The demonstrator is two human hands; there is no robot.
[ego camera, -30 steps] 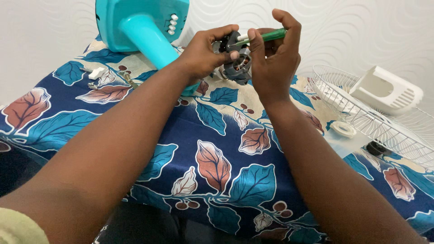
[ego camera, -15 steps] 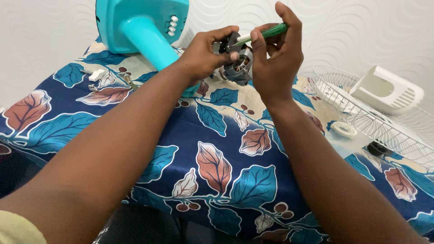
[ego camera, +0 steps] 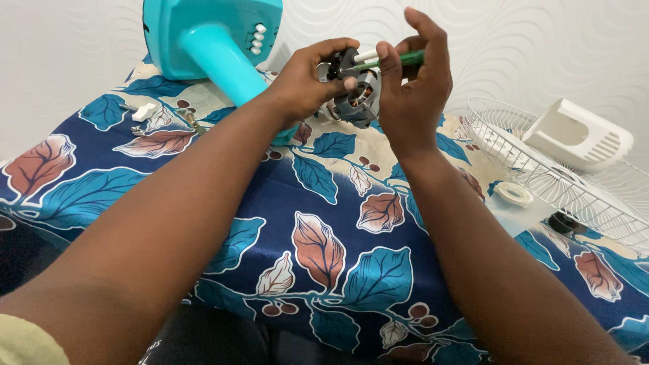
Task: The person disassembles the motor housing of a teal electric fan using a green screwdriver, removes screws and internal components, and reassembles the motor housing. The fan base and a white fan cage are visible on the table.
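Gripping a small grey metal electric motor with copper windings (ego camera: 358, 98), the left hand (ego camera: 307, 84) has its fingers curled round the motor's left side and its thumb pressed on the dark bracket at the front, holding it up in the air above the surface (ego camera: 284, 203), which is covered by a dark blue cloth printed with teal and rust-red leaves. The right hand (ego camera: 412, 94) is closed on a green-handled screwdriver with a white collar (ego camera: 389, 57), pinching it between thumb and fingers, with the forefinger raised above the rest; the tool lies nearly level and its tip points left into the top of the motor, though the exact spot it meets is hidden by the fingers. Both hands sit close together, touching the motor from either side, near the far edge of the surface. Just behind the left hand stands a turquoise plastic fan base with a slanted neck and a row of white push-buttons (ego camera: 216, 40), resting on the cloth. To the right lie a white wire fan guard (ego camera: 541, 176), tilted on the surface, and on it a white plastic slotted motor cover (ego camera: 574, 135). A small white plastic ring (ego camera: 514, 194) lies beside the guard, and a small white plastic part (ego camera: 145, 111) lies at the far left of the cloth.
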